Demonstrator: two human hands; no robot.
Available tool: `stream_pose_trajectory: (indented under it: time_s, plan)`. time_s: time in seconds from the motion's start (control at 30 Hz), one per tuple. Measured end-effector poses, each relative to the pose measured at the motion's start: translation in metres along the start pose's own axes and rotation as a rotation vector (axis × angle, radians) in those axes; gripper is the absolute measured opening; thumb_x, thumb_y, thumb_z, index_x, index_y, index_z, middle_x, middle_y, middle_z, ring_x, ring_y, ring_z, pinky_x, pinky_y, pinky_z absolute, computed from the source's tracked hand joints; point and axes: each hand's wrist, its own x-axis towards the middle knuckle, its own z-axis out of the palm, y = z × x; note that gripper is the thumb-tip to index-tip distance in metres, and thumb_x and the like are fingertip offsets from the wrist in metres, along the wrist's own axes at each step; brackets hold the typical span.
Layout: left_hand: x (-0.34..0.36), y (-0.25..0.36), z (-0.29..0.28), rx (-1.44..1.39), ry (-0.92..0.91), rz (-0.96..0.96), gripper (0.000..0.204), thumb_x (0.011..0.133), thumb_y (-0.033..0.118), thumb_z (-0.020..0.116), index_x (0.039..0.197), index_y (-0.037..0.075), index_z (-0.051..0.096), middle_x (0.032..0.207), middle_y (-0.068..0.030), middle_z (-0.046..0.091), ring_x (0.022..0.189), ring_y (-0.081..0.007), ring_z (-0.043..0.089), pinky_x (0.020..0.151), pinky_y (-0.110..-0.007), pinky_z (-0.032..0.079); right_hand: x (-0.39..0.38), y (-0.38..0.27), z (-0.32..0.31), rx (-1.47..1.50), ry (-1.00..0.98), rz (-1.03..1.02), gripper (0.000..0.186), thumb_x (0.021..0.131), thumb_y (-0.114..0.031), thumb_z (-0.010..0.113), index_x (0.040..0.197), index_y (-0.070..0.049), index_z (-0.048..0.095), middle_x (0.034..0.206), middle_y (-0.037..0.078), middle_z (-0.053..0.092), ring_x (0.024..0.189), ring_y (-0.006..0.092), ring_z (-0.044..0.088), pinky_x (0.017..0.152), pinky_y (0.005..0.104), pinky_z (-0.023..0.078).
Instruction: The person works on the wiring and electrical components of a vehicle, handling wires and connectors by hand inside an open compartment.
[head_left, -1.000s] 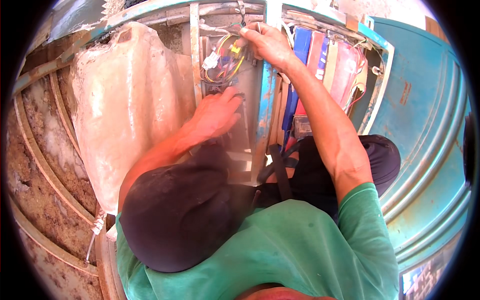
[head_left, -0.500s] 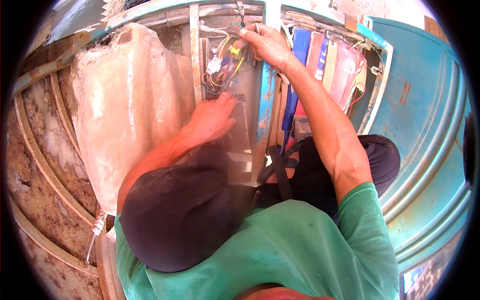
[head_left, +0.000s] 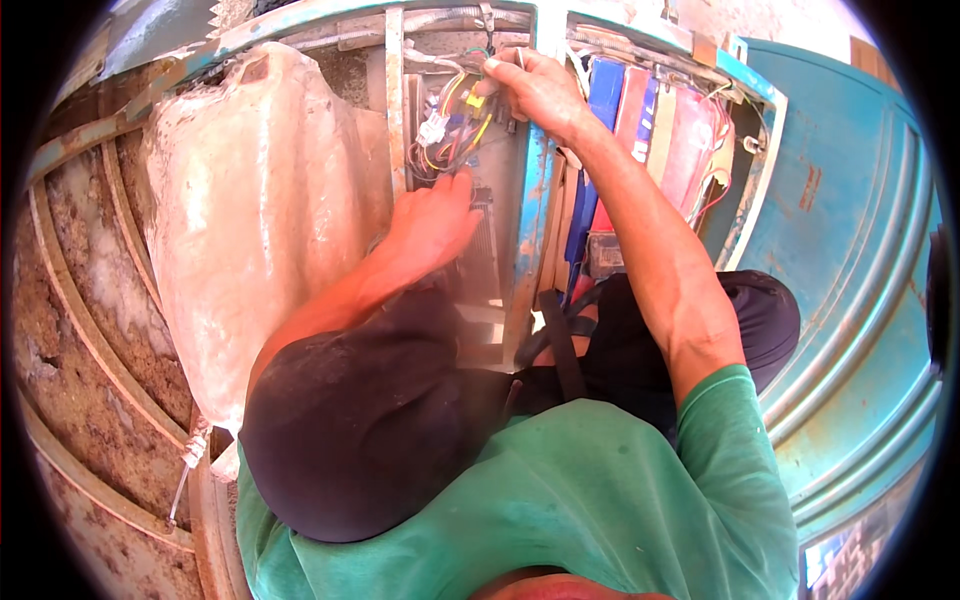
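A tangle of coloured wires (head_left: 463, 150) hangs in an open bay of a metal frame. Among the wires are a white plug connector (head_left: 432, 130) and a yellow connector (head_left: 474, 100). My right hand (head_left: 545, 95) is closed at the top of the tangle, thumb and forefinger pinching a thin wire. Lower down, my left hand (head_left: 432, 222) has its fingers curled at the bottom loop of the wires. The fingertips of that hand are partly hidden. Behind it stands a grey finned metal unit (head_left: 484, 240).
Blue, rusty frame bars (head_left: 532, 200) border the bay. To its right, blue and red battery-like blocks (head_left: 603, 95) stand with loose wires. A plastic-wrapped bulky form (head_left: 260, 200) fills the left side. A teal panel (head_left: 830, 180) curves along the right. My knees flank the bay.
My left hand has shifted slightly up and its fingers are more curled at the lower wires. My right hand keeps its pinch, almost unmoved.
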Motion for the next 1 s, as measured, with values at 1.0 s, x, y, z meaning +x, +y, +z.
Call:
stream_pose_trajectory:
  time_s: [1.0]
  plan:
    - [0.028, 0.008, -0.008, 0.153, -0.235, -0.055, 0.057, 0.097, 0.034, 0.061, 0.141, -0.001, 0.05, 0.116, -0.0218, 0.069, 0.106, -0.0383, 0.069, 0.09, -0.051, 0.055, 0.001, 0.004, 0.0, 0.019, -0.005, -0.018, 0.026, 0.099, -0.029, 0.068, 0.114, -0.008, 0.066, 0.092, 0.002, 0.076, 0.054, 0.0016, 0.041, 0.048, 0.0216, 0.032]
